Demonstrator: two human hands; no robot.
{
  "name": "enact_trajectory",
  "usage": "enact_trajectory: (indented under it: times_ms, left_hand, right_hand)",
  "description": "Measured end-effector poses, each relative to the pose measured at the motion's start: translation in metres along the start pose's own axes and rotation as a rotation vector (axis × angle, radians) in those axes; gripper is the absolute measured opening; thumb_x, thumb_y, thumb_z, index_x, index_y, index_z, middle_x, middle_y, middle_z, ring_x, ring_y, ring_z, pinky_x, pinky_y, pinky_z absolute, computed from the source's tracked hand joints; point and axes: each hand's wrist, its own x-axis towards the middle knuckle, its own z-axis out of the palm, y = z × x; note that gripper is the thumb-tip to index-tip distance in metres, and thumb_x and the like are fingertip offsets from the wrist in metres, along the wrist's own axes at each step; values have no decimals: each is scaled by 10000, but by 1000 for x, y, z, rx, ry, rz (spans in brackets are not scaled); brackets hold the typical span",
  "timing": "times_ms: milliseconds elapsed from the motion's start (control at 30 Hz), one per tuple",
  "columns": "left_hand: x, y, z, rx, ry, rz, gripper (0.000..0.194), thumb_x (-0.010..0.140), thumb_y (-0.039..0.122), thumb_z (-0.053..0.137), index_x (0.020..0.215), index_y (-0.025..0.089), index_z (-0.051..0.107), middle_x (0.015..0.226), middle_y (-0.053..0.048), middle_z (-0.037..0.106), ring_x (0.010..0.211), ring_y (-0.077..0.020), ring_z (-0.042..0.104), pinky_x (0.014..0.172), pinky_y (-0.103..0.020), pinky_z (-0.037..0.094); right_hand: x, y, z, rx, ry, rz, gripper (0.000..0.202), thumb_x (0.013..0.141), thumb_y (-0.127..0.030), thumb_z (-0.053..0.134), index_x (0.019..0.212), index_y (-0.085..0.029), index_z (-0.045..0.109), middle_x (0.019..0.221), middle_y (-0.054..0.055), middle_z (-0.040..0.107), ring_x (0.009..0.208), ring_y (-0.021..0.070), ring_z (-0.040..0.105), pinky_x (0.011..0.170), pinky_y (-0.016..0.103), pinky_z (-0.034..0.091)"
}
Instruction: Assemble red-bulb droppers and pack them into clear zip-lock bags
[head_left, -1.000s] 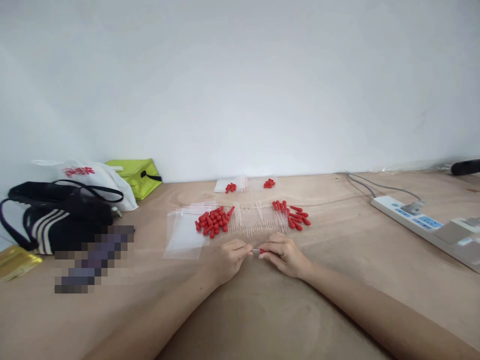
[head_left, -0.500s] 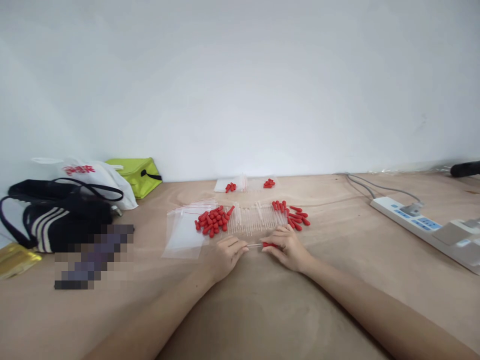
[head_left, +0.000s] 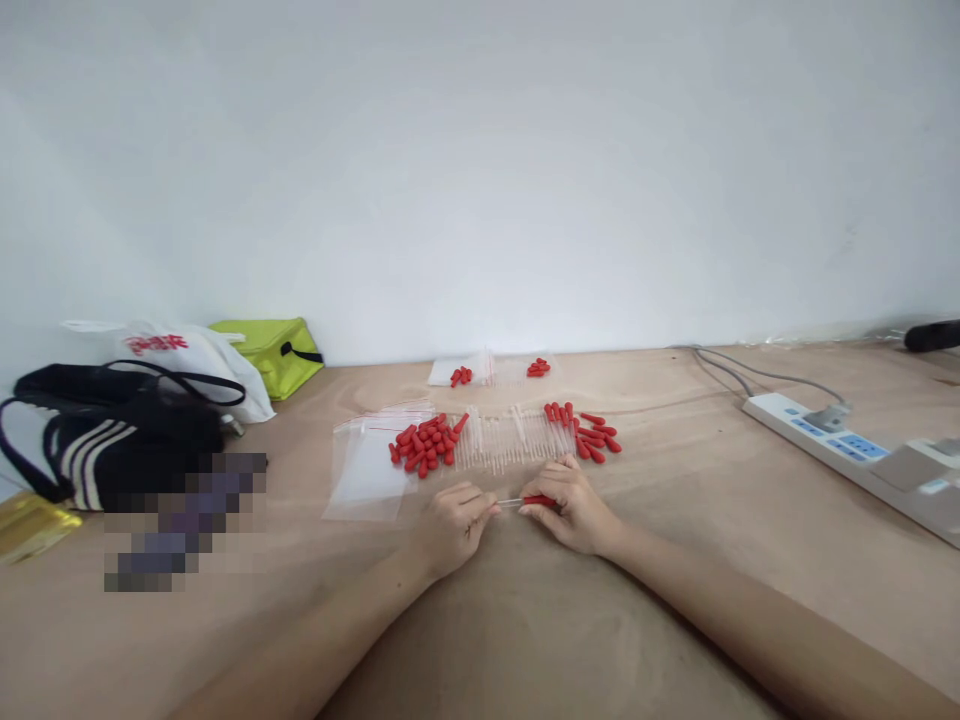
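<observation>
My left hand (head_left: 459, 525) is closed in a pinch on one end of a thin clear dropper tube (head_left: 510, 503). At the tube's other end, my right hand (head_left: 570, 508) grips a red rubber bulb (head_left: 537, 499); the fingers partly hide where tube and bulb meet. Just beyond my hands lies a row of clear dropper tubes (head_left: 499, 440). A pile of loose red bulbs (head_left: 424, 445) sits to its left. At the right end are several tubes with red bulbs (head_left: 559, 412) on them, beside more red bulbs (head_left: 596, 437).
Clear zip bags (head_left: 367, 480) lie left of the bulb pile. Farther back are small bags with red bulbs (head_left: 538, 368). A black bag (head_left: 112, 440), a white plastic bag (head_left: 247, 375) and a green bag (head_left: 277, 350) stand left. A power strip (head_left: 810, 435) lies right.
Both hands have shifted slightly toward me, still holding the tube and bulb. More of the red bulb now shows between my right fingers.
</observation>
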Motion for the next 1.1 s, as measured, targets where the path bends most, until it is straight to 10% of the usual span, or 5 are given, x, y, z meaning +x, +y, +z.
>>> enact_trajectory:
  times_ms: [233, 533, 800, 1100]
  left_hand:
    - [1, -1, 2, -20, -3, -12, 289, 889, 214, 346, 748, 126, 584, 599, -30, 549, 542, -122, 491, 506, -221, 373]
    - [9, 4, -8, -208, -87, -121, 293, 859, 307, 409, 1080, 149, 519, 803, -57, 603, 741, -161, 553, 667, -277, 452]
    - [9, 3, -7, -165, -152, -216, 205, 792, 242, 516, 976, 174, 572, 940, -65, 583, 888, -191, 538, 791, -343, 448]
    - [8, 3, -6, -154, -145, -232, 184, 791, 214, 507, 950, 165, 584, 914, -59, 569, 859, -181, 529, 774, -331, 446]
  right_hand:
    - [3, 2, -1, 92, -21, 9, 119, 792, -275, 518, 794, -186, 598, 701, 26, 621, 681, 144, 537, 684, 312, 361]
    - [18, 9, -3, 647, 284, 469, 294, 709, -405, 580, 906, -193, 529, 678, -9, 541, 630, 124, 528, 602, 261, 449]
    - [52, 81, -54, 68, 283, 679, 412, 785, -343, 423, 1136, -131, 459, 601, -28, 499, 575, 123, 491, 565, 253, 410]
    - [59, 95, -37, -306, 65, 759, 319, 756, -383, 482, 991, -197, 591, 762, 53, 640, 745, 205, 570, 675, 321, 348]
